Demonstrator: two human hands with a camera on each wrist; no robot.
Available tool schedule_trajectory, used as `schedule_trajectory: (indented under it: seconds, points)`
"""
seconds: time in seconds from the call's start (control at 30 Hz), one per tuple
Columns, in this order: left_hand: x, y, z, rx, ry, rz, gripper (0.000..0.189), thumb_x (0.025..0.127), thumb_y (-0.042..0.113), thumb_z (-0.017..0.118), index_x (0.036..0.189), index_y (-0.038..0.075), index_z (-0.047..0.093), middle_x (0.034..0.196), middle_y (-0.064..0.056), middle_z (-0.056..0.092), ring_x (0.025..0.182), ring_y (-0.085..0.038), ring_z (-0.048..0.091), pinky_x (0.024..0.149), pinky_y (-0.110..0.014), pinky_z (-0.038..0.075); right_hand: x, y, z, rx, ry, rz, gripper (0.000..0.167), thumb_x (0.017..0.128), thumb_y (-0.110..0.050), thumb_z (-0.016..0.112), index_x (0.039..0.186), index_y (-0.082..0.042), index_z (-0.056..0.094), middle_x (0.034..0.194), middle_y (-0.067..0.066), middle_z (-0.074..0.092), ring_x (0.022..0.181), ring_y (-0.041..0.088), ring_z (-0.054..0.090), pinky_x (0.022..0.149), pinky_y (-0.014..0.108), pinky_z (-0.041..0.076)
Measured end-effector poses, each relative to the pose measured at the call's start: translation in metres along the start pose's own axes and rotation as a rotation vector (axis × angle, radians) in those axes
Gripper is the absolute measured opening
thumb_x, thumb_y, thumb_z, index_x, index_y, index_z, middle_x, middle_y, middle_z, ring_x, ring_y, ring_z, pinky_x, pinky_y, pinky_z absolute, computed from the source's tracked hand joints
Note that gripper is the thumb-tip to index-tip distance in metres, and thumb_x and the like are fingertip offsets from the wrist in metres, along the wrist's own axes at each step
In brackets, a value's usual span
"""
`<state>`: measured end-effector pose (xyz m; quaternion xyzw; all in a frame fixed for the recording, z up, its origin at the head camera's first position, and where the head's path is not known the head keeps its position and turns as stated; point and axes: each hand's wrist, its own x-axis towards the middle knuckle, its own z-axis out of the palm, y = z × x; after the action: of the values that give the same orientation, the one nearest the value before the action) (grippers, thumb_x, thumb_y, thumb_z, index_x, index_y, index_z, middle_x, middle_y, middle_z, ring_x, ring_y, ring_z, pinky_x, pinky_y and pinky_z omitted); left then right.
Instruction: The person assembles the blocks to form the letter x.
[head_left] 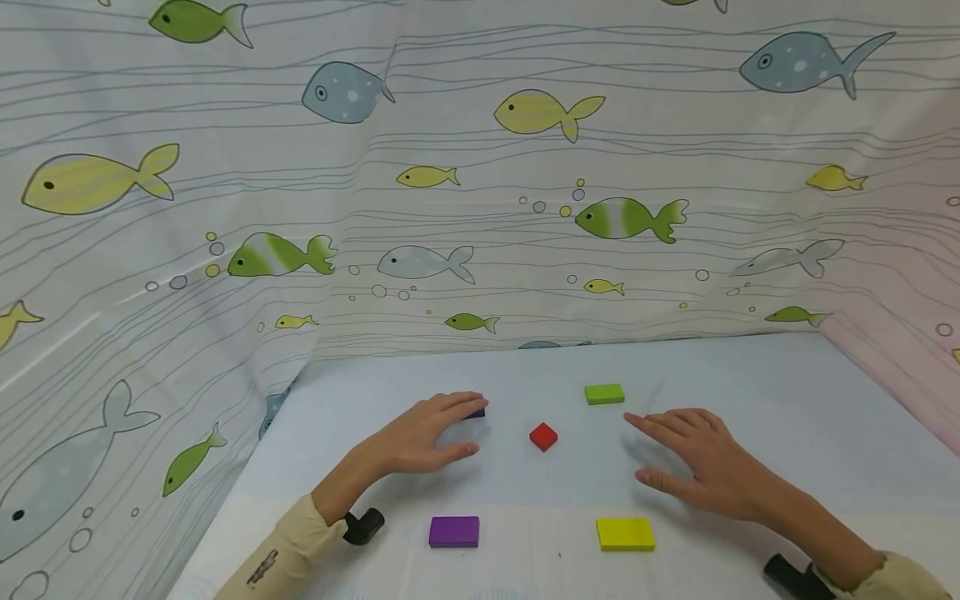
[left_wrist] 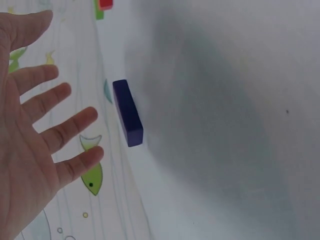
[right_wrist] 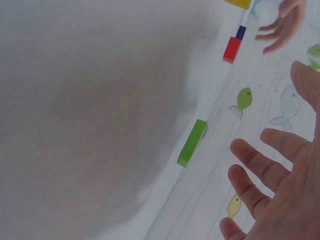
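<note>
sleeved left hand [head_left: 423, 435] (red block [head_left: 543, 437] near) partly hides dark block [head_left: 477, 413].

Left arm [head_left: 348, 483] and right arm [head_left: 810, 521] stretched forward and inward, left hand [head_left: 426, 433] raised palm down, fingers [left_wrist: 70, 131] loosely spread, right hand [head_left: 708, 465] raised well apart from it, palm down, fingers parted, both thumbs [left_wrist: 32, 30] extended

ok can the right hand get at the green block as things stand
Likely yes: the right hand is empty and close by, and nothing shows between it and the green block.
</note>
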<state>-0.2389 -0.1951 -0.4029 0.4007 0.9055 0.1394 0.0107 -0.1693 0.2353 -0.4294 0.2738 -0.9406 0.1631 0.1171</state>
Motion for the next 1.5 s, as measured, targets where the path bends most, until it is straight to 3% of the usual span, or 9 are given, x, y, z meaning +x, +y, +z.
schedule_trajectory:
  seconds: [0.4,0.77,1.07,1.5]
  points:
    - [0.012,0.01,0.0,0.005,-0.008,0.055,0.064,0.097,0.054,0.051,0.15,0.019,0.043,0.154,0.002,0.039,0.139,-0.017,0.037,0.106,-0.05,0.036,-0.001,-0.01,0.001,0.016,-0.014,-0.003,0.068,0.086,-0.06,0.067,0.147,-0.036,0.047,0.131,-0.01,0.058,0.12,0.022,0.046,0.101,0.057,0.026]
    - [0.021,0.014,0.004,0.022,0.001,0.096,0.061,0.097,0.054,0.049,0.15,0.023,0.044,0.152,0.008,0.042,0.136,-0.015,0.04,0.106,-0.045,0.038,-0.003,-0.02,0.001,0.037,-0.041,-0.014,0.069,0.085,-0.06,0.067,0.147,-0.04,0.046,0.127,-0.014,0.06,0.119,0.017,0.046,0.101,0.058,0.027]
    - [0.025,0.022,0.005,0.014,-0.064,0.078,0.062,0.097,0.054,0.048,0.15,0.021,0.044,0.153,0.008,0.04,0.137,-0.017,0.038,0.106,-0.047,0.037,-0.004,-0.028,0.001,0.073,-0.087,-0.035,0.067,0.086,-0.061,0.065,0.147,-0.042,0.043,0.126,-0.019,0.059,0.119,0.012,0.045,0.1,0.056,0.029]
    - [0.033,0.031,0.008,0.03,-0.116,0.114,0.06,0.099,0.051,0.046,0.15,0.02,0.044,0.153,0.008,0.04,0.138,-0.018,0.037,0.109,-0.044,0.035,-0.006,-0.034,0.003,0.082,-0.137,-0.069,0.064,0.087,-0.065,0.06,0.144,-0.036,0.05,0.121,-0.023,0.059,0.116,0.011,0.046,0.099,0.056,0.031]
